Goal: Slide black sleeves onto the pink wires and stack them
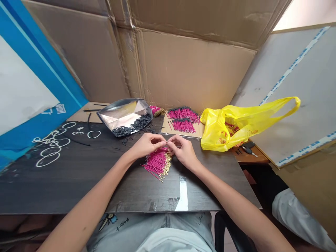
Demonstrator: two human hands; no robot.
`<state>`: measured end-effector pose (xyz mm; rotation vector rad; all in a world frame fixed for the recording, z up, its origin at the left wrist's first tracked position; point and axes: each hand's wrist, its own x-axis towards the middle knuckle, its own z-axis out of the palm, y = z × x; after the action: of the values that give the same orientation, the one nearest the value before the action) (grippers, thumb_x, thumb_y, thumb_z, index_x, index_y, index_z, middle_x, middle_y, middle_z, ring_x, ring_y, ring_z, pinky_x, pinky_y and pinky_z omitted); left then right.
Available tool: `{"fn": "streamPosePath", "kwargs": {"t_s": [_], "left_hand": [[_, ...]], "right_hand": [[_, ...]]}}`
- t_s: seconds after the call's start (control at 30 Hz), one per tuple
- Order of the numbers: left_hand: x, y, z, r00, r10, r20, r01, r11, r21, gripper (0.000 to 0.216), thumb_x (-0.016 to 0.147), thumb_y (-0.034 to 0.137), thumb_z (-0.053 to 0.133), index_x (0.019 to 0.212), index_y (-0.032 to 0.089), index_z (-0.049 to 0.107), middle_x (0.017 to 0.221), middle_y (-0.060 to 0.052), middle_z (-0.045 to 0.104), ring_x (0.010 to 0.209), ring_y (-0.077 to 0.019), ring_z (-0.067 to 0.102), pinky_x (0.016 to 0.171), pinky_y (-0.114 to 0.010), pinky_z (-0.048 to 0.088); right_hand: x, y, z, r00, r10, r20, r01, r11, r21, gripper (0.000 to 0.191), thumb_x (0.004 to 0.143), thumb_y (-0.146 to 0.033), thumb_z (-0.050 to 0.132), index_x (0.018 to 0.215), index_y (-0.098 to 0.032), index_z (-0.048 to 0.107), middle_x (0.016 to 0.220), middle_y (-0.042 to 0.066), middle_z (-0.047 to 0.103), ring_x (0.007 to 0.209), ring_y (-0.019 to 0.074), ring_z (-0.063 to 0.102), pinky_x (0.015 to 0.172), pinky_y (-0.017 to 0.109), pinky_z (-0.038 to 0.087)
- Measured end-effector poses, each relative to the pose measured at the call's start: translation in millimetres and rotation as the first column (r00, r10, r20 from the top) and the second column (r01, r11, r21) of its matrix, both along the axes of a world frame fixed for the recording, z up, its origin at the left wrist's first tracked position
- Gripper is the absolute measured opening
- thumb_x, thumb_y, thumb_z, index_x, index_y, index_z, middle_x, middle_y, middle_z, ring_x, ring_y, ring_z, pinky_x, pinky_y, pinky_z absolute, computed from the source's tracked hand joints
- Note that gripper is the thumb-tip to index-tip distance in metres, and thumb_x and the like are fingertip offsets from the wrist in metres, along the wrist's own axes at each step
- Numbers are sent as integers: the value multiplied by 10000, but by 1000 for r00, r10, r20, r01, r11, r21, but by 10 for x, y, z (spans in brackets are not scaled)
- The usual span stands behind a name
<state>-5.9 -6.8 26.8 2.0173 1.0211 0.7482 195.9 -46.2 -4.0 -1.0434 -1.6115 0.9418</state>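
Both hands meet fingertip to fingertip above a fan of magenta sticks

From where I stand, the left hand [148,142] and right hand [183,149] come together over the dark tabletop [105,190], thumbs and forefingers closed in a pinch. They seem to grip a thin piece [166,141] between them, though it is too small for me to tell what it is. Holding it from both sides probably keeps so slight a thing steady.

Just below the fingers, magenta sticks [156,162] lie side by side on the tabletop, their gold-coloured tips all on the right. I'd guess that order lets each be picked up the same way round. Whether the right fingers touch the topmost ones I can't tell.

Beyond the left hand, a foil bag [118,120] lies open with short black tubes [141,122] spilling from its mouth, likely turned so they are easy to reach. Straight ahead, black-ended magenta sticks [183,126] rest in two rows on a cardboard sheet [168,129], perhaps to keep them apart from the nearer ones. A yellow plastic bag [214,131] slumps to the right; white rubber bands [54,142] lie loose at far left.
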Motion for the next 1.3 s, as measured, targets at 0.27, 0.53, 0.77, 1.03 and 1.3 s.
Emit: {"fn": "streamPosePath", "kwargs": {"t_s": [0.27, 0.53, 0.77, 1.03, 1.3], "left_hand": [[-482, 390, -198, 801, 509, 314, -573, 804, 158, 221, 875, 373, 630, 879, 167, 708, 752, -35, 708, 607, -147, 629, 634, -253, 499], [-520, 416, -342, 829, 549, 105, -545, 752, 371, 244, 895, 314, 547, 811, 189, 739, 738, -41, 751, 679, -191, 654, 684, -281, 468], [-412, 376, -351, 891, 448, 68, -444, 832, 332, 235, 889, 308, 557, 851, 177, 748, 739, -46, 743, 694, -199, 649, 695, -295, 453], [-367, 271, -205, 965, 195, 173, -201, 980, 14, 345, 879, 484, 611, 787, 160, 683, 611, 14, 565, 559, -135, 482, 534, -239, 346], [-56, 78, -71, 987, -116, 110, 133, 977, -166, 350, 880, 489, 667, 782, 153, 662, 652, 24, 516, 571, -107, 401, 518, -226, 275]], "right_hand": [[-119, 356, 119, 911, -71, 406, 20, 991, 130, 132, 917, -169, 576, 987, -189, 686, 979, 54, 757, 908, 193, 699, 851, 315, 520], [-656, 673, 283, 407, -77, 910, 54, 997, 60, 348, 958, -414, 628, 1090, -109, 730, 1171, 203, 728, 1069, 304, 702, 873, 357, 504], [-707, 793, 71, 345, -78, 935, -153, 979, 138, 281, 929, -192, 597, 1178, -75, 654, 1204, 212, 682, 1155, 288, 641, 933, 337, 477], [-272, 718, 15, 756, 54, 653, -156, 983, 99, 118, 984, -206, 484, 877, -197, 535, 886, 55, 678, 829, 189, 618, 738, 280, 425], [214, 100, -102, 944, 204, 260, -214, 977, 11, 147, 993, -344, 505, 907, -225, 505, 739, -37, 571, 661, 139, 513, 659, 247, 385]]}}
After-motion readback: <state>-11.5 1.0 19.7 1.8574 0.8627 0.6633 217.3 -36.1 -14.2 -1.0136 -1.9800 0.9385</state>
